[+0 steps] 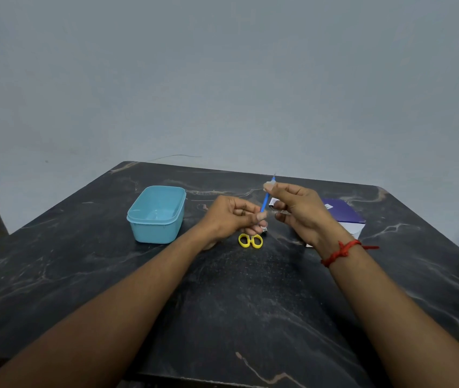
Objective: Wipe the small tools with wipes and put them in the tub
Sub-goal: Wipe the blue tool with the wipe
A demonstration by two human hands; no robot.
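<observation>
- Dark marbled table [82,275] is standing against a plain grey wall [222,79].
- Above the table's middle, the left hand [231,217] is pinching the lower end of a thin blue tool [264,203], while the right hand [298,208] is pinching a wipe [269,186] around its upper part.
- Toward the far edge, left of the hands, the tub [152,232] is sitting open, well apart from the tool; yellow scissors [250,241] are lying just beneath the hands.
- Risk, as I am judging it: the tool's fine tip is poking past the wipe, so a quick stroke could be pricking a fingertip or tugging the tool out of the light left pinch.
- Near the right edge, a purple pack [343,212] is showing a small white label, too blurred for reading.
</observation>
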